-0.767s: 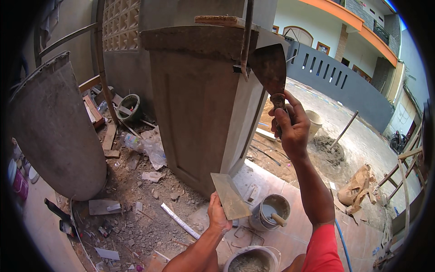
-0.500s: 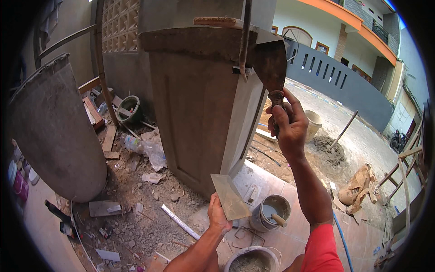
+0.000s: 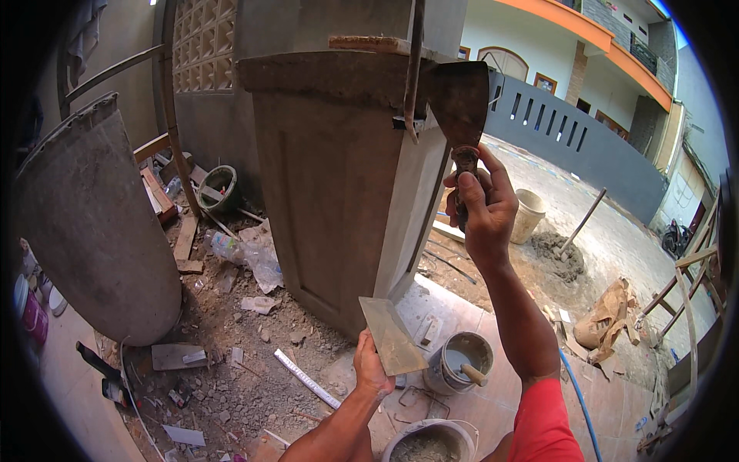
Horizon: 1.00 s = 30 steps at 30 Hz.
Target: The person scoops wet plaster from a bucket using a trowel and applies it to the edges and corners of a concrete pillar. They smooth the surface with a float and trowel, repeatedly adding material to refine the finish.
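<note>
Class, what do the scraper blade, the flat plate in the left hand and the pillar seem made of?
Scraper blade: probably steel, dull and dark-stained, judging by its thin, flat shape.
Flat plate: metal or plastic, unclear; thin and straight-edged, with a matt, greyish surface.
Pillar: likely cement render, matt grey, patchy in tone with a rough upper band.

The air between the left hand [image 3: 371, 369] and the right hand [image 3: 486, 206] was free. Just left of the scraper [image 3: 462, 100], a bent rod [image 3: 414, 69] stood in the way, and near the left hand, a bucket [image 3: 440, 374].
</note>
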### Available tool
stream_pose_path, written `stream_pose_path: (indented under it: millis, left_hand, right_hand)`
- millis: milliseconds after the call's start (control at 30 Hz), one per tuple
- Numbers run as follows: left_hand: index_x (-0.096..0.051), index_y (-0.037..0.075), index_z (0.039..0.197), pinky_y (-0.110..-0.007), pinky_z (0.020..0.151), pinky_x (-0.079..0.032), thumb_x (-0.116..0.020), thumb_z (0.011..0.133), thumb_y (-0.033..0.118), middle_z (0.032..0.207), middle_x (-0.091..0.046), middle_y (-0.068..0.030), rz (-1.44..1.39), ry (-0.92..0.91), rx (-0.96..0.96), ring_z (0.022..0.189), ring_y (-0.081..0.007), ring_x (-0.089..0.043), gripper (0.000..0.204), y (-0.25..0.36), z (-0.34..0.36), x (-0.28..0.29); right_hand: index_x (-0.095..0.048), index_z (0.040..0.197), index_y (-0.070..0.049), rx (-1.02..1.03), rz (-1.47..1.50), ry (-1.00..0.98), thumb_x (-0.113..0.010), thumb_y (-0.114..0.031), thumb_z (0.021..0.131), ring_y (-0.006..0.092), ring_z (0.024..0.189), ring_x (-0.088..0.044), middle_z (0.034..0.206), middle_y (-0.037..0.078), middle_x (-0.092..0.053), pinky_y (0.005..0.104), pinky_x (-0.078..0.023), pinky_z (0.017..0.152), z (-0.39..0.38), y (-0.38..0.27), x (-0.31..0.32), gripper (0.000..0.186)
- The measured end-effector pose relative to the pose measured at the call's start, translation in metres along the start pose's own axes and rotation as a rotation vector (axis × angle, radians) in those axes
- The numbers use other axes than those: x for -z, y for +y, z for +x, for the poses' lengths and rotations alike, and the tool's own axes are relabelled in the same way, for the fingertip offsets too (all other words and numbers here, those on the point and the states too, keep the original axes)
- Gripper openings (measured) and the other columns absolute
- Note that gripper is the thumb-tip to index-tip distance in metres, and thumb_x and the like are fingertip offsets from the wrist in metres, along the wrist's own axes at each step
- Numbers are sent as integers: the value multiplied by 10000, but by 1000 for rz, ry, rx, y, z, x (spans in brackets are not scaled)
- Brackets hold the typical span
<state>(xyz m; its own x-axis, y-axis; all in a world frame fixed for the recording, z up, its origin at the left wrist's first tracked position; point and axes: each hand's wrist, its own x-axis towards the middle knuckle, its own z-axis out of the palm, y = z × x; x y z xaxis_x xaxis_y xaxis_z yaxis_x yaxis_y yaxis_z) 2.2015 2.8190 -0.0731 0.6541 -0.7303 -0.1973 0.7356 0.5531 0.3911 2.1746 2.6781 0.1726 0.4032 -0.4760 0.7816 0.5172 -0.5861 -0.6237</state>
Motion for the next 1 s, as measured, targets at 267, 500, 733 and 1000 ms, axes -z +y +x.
stream_pose_path:
  millis: [267, 500, 733, 1000]
  left_hand:
    - [-507, 111, 1170, -373, 814, -525, -410, 1000, 232, 1022, -605, -54, -87, -67, 62, 914, -206, -619, 230, 1, -1, -2]
    - [-546, 82, 1202, -419, 832, -530, -458, 966, 227, 1092, -625, -79, -268, -326, 266, 959, -246, -634, 290, -1, -11, 20]
    - [-530, 50, 1244, -438, 844, -541, -466, 951, 200, 1117, -629, -102, -99, -389, 255, 974, -257, -644, 335, -18, -26, 23]
    - [-506, 68, 1296, -422, 863, -545, -432, 971, 242, 1162, -621, -102, -228, -488, 366, 1016, -256, -639, 376, -25, -26, 27]
  right_hand:
    - [-381, 1387, 3, -88, 68, -65, -581, -204, 952, 98, 603, -571, 881, 106, -632, 207, -445, 490, -44, -15, 50, 522]
    - [-419, 1366, -32, -406, 95, -289, -607, -142, 917, 142, 731, -596, 962, 120, -619, 274, -497, 649, -130, -2, 114, 498]
    - [-489, 1268, -19, -673, 121, -293, -621, -149, 909, 122, 765, -586, 990, 93, -600, 259, -491, 695, -197, 8, 133, 404]
    - [-527, 1227, -21, -528, -13, -325, -656, -113, 854, 166, 842, -585, 972, 78, -587, 298, -477, 757, -243, 33, 149, 405]
